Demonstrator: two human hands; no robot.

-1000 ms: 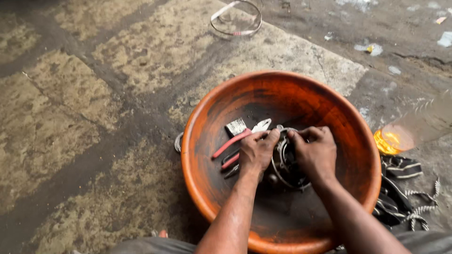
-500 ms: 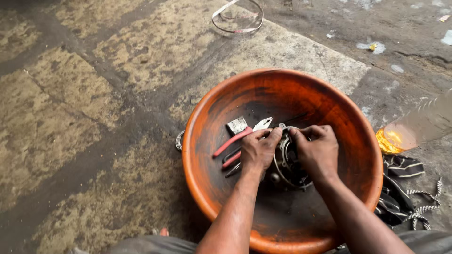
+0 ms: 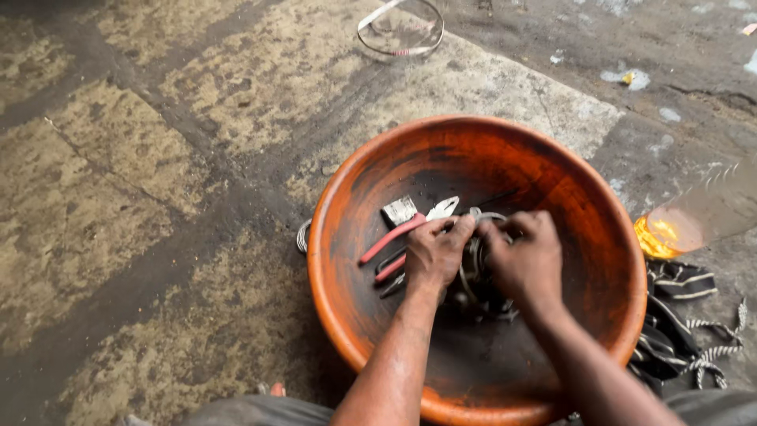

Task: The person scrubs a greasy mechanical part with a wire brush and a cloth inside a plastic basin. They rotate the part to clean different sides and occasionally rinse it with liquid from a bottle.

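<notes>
A wide orange basin (image 3: 599, 229) with a dark, oily bottom sits on the ground in front of me. Both of my hands are down inside it. My left hand (image 3: 435, 252) and my right hand (image 3: 524, 260) grip a round, dark metal part (image 3: 473, 272) between them near the basin's middle. Just left of my left hand lie red-handled pliers (image 3: 390, 241) and a small grey metal piece (image 3: 400, 211). Most of the metal part is hidden under my fingers.
A stained, cracked concrete floor (image 3: 158, 158) surrounds the basin. A wire hoop (image 3: 400, 28) lies at the top. To the right lie a clear plastic bottle with an orange end (image 3: 694, 217) and a striped dark cloth (image 3: 678, 331). A small coil (image 3: 303, 235) rests by the basin's left rim.
My hands have stayed on the metal part, with only small shifts of the fingers. The view has moved slightly.
</notes>
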